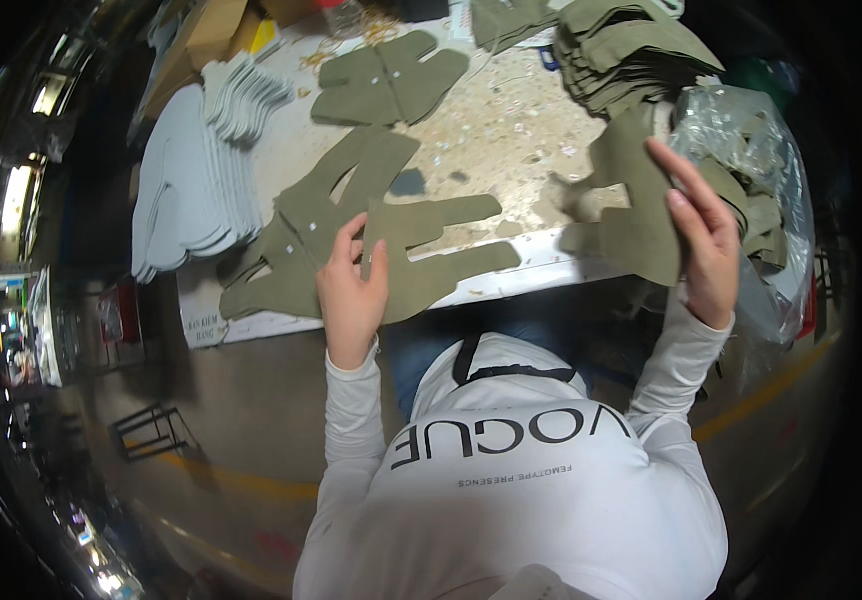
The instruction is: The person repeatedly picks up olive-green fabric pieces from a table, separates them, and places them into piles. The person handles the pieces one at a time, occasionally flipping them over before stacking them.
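Observation:
My left hand [351,290] presses on an olive-green cut fabric piece [431,255] lying at the near edge of the white worktable [511,130], fingers apart on the cloth. More olive pieces [336,200] lie overlapped just left of it. My right hand [706,240] holds another olive cut piece [631,200] up at the table's right end, fingers pinched along its edge. Behind that piece stands a tall stack of the same olive pieces [631,50].
Stacks of light grey cut pieces [191,170] fill the table's left end. Another olive piece [386,80] lies at the back centre. A clear plastic bag with olive pieces [751,160] hangs at the right. Cardboard boxes [206,35] sit at the back left. Concrete floor with a yellow line lies below.

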Demonstrator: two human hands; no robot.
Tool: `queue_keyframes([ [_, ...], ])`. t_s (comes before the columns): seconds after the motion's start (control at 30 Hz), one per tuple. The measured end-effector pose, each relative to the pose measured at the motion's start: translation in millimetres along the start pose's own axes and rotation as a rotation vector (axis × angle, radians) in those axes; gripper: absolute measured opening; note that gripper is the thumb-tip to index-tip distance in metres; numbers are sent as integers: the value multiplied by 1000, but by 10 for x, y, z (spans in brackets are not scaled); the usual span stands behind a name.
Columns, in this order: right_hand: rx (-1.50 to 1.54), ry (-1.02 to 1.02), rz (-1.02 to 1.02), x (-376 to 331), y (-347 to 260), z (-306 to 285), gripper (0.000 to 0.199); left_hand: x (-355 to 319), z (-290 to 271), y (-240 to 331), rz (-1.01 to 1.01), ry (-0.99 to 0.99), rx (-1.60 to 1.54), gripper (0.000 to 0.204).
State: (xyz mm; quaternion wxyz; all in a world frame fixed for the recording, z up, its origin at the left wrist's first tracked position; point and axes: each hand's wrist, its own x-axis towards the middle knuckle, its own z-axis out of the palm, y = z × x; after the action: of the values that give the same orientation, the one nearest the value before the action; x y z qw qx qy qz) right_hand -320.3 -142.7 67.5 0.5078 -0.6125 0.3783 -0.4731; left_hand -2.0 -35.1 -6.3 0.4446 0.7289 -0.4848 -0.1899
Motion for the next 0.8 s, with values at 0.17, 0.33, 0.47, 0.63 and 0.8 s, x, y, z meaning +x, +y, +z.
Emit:
queue_keyframes([
  [0.17, -46, -174, -78, 117, -242, 319, 40, -573, -129, -86, -116, 73, 115, 48],
  [0.33, 120, -463, -65, 104, -238, 770, 42, -765, -69, -69, -214, 211, 48, 44],
  [0.47, 128, -476, -42, 51, -52, 953, 42, -742, -74, -103, -112, 267, 174, 32],
  [0.63, -72, -570, 17, 95, 577, 1068, 41, -676, -103, -128, -217, 237, 12, 14],
  [0.8, -183, -548, 18, 39, 890, 959, 42, -671, -81, -131, -236, 275, -118, 15],
])
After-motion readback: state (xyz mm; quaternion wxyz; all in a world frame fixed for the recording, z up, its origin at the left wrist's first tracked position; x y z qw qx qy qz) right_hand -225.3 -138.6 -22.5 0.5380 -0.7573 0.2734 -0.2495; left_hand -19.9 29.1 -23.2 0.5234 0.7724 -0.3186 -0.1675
